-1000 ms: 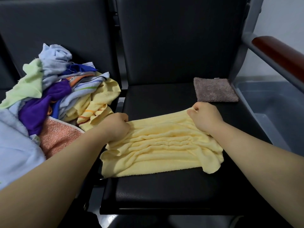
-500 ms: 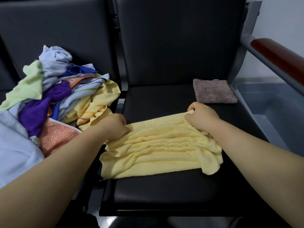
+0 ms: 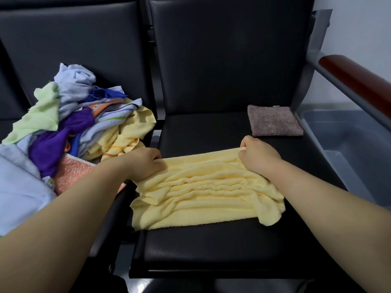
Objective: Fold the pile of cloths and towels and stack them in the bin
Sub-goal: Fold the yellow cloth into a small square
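While left hand [image 3: 146,163] and right hand [image 3: 259,158] pinch it, yellow towel [image 3: 203,199], rumpled

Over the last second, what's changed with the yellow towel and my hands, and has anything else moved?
Nothing has clearly moved. The left hand and right hand still grip the far corners of the yellow towel, which lies just as rumpled on the seat. The folded brown cloth, the pile and the bin are as they were.
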